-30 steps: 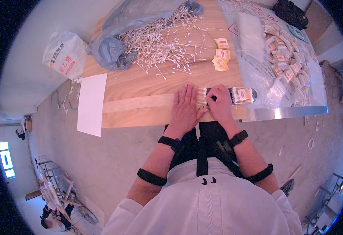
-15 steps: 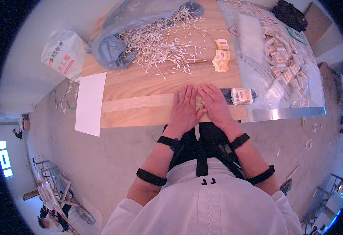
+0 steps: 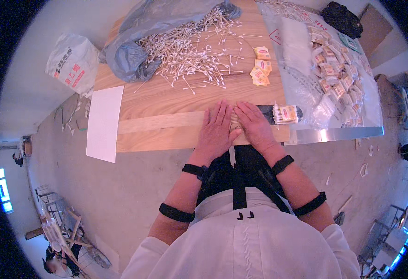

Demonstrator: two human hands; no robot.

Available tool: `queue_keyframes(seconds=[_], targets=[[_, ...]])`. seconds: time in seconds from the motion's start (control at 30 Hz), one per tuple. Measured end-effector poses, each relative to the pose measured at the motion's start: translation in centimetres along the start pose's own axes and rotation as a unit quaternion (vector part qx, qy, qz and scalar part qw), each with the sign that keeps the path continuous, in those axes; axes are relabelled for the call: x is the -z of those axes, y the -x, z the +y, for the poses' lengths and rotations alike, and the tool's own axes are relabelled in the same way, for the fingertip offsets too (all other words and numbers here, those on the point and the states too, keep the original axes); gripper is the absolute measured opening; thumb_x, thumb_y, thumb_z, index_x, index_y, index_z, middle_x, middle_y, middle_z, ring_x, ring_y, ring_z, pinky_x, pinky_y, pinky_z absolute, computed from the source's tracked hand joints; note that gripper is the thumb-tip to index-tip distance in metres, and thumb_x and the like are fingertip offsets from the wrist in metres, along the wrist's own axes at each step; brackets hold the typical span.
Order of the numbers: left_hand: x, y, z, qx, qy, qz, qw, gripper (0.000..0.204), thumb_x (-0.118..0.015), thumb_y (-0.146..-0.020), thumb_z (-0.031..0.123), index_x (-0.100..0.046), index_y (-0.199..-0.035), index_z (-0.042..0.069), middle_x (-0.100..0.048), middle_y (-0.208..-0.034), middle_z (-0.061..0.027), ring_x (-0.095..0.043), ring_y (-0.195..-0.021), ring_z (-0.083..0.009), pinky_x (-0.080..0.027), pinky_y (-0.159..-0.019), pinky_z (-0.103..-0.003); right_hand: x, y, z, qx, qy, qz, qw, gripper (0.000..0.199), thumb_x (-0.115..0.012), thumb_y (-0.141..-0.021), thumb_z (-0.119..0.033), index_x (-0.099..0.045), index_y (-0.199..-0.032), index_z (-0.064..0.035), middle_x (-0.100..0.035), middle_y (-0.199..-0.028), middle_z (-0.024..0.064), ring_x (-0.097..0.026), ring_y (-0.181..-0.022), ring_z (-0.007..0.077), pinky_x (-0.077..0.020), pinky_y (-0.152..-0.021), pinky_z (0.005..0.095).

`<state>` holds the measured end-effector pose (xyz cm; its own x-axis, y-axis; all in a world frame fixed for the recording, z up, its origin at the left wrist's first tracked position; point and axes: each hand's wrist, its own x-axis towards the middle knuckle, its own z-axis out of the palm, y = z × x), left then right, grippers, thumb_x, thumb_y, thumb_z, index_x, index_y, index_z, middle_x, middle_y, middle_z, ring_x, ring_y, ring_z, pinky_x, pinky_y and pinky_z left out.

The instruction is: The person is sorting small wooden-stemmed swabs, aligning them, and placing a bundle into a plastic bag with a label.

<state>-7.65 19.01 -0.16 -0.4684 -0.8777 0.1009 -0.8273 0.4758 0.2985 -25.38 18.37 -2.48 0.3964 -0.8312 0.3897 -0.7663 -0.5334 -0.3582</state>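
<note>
My left hand (image 3: pixel 215 128) lies flat near the table's front edge, fingers stretched forward and pressed side by side. Just right of it, my right hand (image 3: pixel 256 126) rests with its fingers extended and angled left. In the narrow gap between them, thin pale sticks (image 3: pixel 234 122) show, mostly covered by the hands. Right of my right hand, a bundle of cotton swabs with a yellow-and-white label (image 3: pixel 285 114) sits on a dark strip (image 3: pixel 266 111). Farther off, a loose heap of cotton swabs (image 3: pixel 190 56) spills from a blue-grey plastic bag (image 3: pixel 124 58). Several yellow cards (image 3: pixel 260 74) lie beyond my right hand.
A white sheet (image 3: pixel 105 123) overhangs the table's left edge, near a white sack (image 3: pixel 73 65). To the right, many small packed bundles (image 3: pixel 339 79) and clear plastic bags (image 3: pixel 297 46) cover a plastic-sheeted surface with a metal edge (image 3: pixel 339 135). A black bag (image 3: pixel 341 19) is behind.
The whole view has shifted slightly. Both hands stay flat at the same spot on the table, with hardly any movement of the fingers.
</note>
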Motion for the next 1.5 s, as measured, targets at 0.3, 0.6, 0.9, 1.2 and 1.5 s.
queue_keyframes(seconds=[0.3,0.6,0.9,1.2,1.5], targets=[[0.7,0.6,-0.1,-0.010,-0.009,-0.022,1.000,0.073,-0.051,-0.092,0.043,-0.028,-0.146,0.000,-0.025,-0.154,-0.0170,-0.020,-0.144,-0.0318,-0.012,-0.117,-0.049,-0.1,0.2,-0.1,-0.001,-0.003,0.002,1.000,0.048,-0.055,-0.078,-0.006,-0.053,-0.127,-0.0024,-0.051,-0.134,0.0137,-0.045,-0.128,0.0318,-0.0366,-0.110,0.0413],[0.4,1.0,0.2,0.014,-0.002,-0.022,1.000,0.074,-0.052,-0.091,0.043,-0.028,-0.146,-0.001,-0.023,-0.155,-0.0171,-0.019,-0.144,-0.0318,-0.012,-0.117,-0.049,2.3,0.4,-2.1,-0.026,0.024,-0.097,0.995,0.063,-0.058,-0.086,-0.028,-0.040,-0.140,-0.0017,-0.037,-0.148,0.0136,-0.030,-0.140,0.0294,-0.0208,-0.116,0.0456],[0.2,1.5,1.6,0.043,-0.017,-0.029,0.999,0.075,-0.052,-0.091,0.043,-0.028,-0.145,-0.003,-0.022,-0.155,-0.0194,-0.018,-0.145,-0.0324,-0.013,-0.116,-0.051,0.6,0.6,-2.2,-0.070,0.059,-0.065,0.994,0.053,-0.053,-0.087,-0.019,-0.045,-0.137,-0.0028,-0.041,-0.146,0.0114,-0.034,-0.138,0.0269,-0.0227,-0.115,0.0447],[-0.2,0.7,1.3,0.019,-0.018,-0.032,0.999,0.077,-0.054,-0.090,0.043,-0.027,-0.146,-0.003,-0.022,-0.155,-0.0200,-0.019,-0.145,-0.0325,-0.014,-0.117,-0.047,1.1,0.9,-1.6,-0.079,0.000,-0.047,0.996,0.052,-0.055,-0.088,-0.017,-0.045,-0.136,-0.0025,-0.041,-0.145,0.0141,-0.035,-0.137,0.0294,-0.0255,-0.114,0.0460],[-0.8,-1.1,4.1,-0.009,0.000,-0.030,1.000,0.078,-0.057,-0.089,0.041,-0.027,-0.146,-0.003,-0.022,-0.154,-0.0201,-0.018,-0.145,-0.0332,-0.015,-0.117,-0.047,7.9,4.7,4.0,-0.185,0.135,0.016,0.973,0.052,-0.052,-0.091,-0.024,-0.042,-0.140,-0.0081,-0.035,-0.148,0.0169,-0.032,-0.137,0.0364,-0.0214,-0.115,0.0491]])
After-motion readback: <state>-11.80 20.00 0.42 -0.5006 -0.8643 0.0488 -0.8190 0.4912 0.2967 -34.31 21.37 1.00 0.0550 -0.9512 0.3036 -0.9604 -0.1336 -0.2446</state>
